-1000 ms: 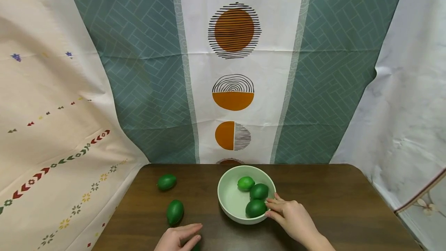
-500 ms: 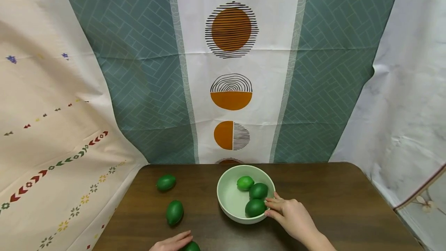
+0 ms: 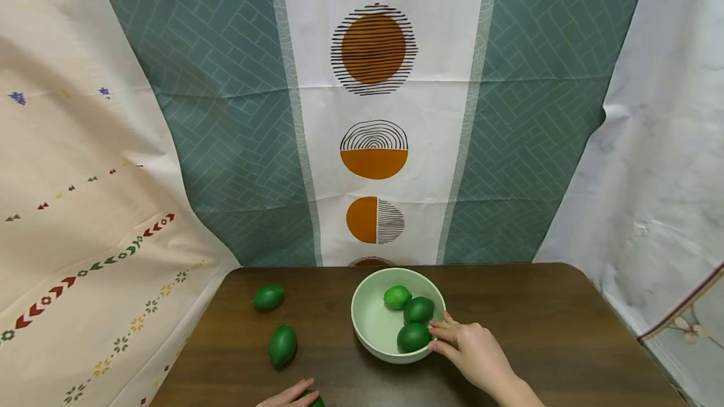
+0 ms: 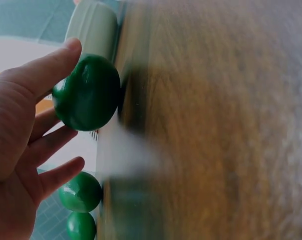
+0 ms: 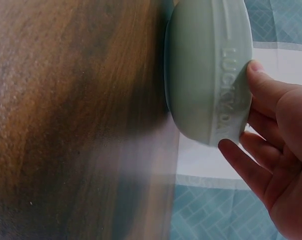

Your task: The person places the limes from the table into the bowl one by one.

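At the near edge of the head view my left hand [image 3: 287, 396] is at a dark green lime [image 3: 318, 401], partly hidden by the fingers. The left wrist view shows the thumb on one side of this lime [image 4: 88, 95] and fingers behind it, close over the table. My right hand [image 3: 472, 353] holds the right side of a pale green bowl [image 3: 367, 326], thumb and fingers at its rim. Inside the bowl are a small bright green lime [image 3: 398, 297] and two larger dark green limes, one farther back [image 3: 418, 310] and one nearer [image 3: 413, 337].
Two more dark green limes lie on the left of the brown wooden table [image 3: 520, 306], one toward the back [image 3: 268, 298] and one nearer [image 3: 282, 345]. A patterned cloth [image 3: 390, 162] hangs behind the table's far edge.
My left hand has drawn back toward the near edge, and its fingers have come onto the lime there. The right hand stays on the bowl.
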{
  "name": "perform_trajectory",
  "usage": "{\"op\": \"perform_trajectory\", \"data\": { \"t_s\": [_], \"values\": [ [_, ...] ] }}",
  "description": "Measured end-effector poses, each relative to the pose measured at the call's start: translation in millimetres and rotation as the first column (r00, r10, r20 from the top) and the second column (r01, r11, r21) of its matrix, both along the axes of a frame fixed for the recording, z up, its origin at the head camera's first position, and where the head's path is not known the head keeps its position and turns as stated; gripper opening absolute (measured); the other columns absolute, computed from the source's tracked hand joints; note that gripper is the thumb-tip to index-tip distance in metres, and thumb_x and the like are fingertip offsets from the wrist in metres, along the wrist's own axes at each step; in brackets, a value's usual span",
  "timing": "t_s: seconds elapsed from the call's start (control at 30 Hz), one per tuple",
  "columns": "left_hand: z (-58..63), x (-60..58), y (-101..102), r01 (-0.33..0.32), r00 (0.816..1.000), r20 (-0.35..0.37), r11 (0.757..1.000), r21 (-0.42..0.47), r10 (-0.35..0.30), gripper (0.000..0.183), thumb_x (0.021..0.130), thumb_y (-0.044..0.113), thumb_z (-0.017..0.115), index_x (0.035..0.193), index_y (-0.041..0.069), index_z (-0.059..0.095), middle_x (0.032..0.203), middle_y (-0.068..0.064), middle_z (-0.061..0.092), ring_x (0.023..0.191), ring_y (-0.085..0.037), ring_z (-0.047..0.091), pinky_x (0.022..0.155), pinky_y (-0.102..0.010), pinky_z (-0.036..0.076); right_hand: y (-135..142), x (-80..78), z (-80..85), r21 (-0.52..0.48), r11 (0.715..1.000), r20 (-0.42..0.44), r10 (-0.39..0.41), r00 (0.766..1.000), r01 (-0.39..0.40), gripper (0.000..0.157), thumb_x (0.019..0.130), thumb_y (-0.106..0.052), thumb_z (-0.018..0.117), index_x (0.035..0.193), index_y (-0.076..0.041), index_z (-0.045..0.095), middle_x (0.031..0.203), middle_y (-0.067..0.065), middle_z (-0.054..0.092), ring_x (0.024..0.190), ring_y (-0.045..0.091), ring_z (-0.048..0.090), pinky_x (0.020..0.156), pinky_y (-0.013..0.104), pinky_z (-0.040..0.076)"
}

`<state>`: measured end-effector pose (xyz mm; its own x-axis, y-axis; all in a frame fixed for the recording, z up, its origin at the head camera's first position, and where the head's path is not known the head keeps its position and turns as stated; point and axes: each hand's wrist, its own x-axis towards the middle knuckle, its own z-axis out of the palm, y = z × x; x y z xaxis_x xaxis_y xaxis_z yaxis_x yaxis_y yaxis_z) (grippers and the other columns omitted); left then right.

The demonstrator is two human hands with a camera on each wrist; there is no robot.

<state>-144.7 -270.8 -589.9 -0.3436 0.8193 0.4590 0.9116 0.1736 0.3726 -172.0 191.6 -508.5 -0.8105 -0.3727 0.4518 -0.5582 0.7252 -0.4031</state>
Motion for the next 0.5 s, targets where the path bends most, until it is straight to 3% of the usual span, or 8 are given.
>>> {"op": "perform_trajectory", "data": {
  "t_s": [0.1,0.23,0.5],
  "values": [
    [-0.4,-1.4,0.9,0.034,0.998,-0.045,0.999,0.014,-0.033,0.082,0.097,-0.003,0.069,0.169,0.013,0.032,0.174,0.001,0.021,0.157,-0.003,0.017,0.112,-0.023,0.046,-0.4,0.2,-0.3,-0.006,1.000,0.007,0.000,1.000,0.000,0.039,0.095,-0.042,0.079,0.121,-0.014,0.084,0.123,-0.004,0.078,0.125,0.030,0.070,0.088,0.049,0.064],
    [-1.0,-4.8,1.1,0.094,0.995,0.017,0.995,0.029,-0.094,0.085,0.095,-0.006,0.067,0.170,0.013,0.030,0.174,0.005,0.017,0.157,0.000,0.012,0.116,-0.021,0.038,-1.3,-0.2,-0.1,-0.007,1.000,0.007,0.000,1.000,0.001,0.038,0.094,-0.040,0.080,0.121,-0.014,0.084,0.123,-0.004,0.078,0.125,0.030,0.070,0.089,0.049,0.064],
    [-5.3,-2.9,0.1,0.030,0.999,-0.023,0.999,0.022,-0.030,0.077,0.097,-0.001,0.071,0.166,0.014,0.040,0.174,0.005,0.020,0.155,-0.004,0.021,0.114,-0.019,0.040,-1.2,-1.0,0.5,0.001,1.000,0.025,-0.002,1.000,0.002,0.038,0.095,-0.041,0.080,0.121,-0.014,0.084,0.123,-0.004,0.078,0.125,0.030,0.069,0.089,0.049,0.063]
  ]
}}
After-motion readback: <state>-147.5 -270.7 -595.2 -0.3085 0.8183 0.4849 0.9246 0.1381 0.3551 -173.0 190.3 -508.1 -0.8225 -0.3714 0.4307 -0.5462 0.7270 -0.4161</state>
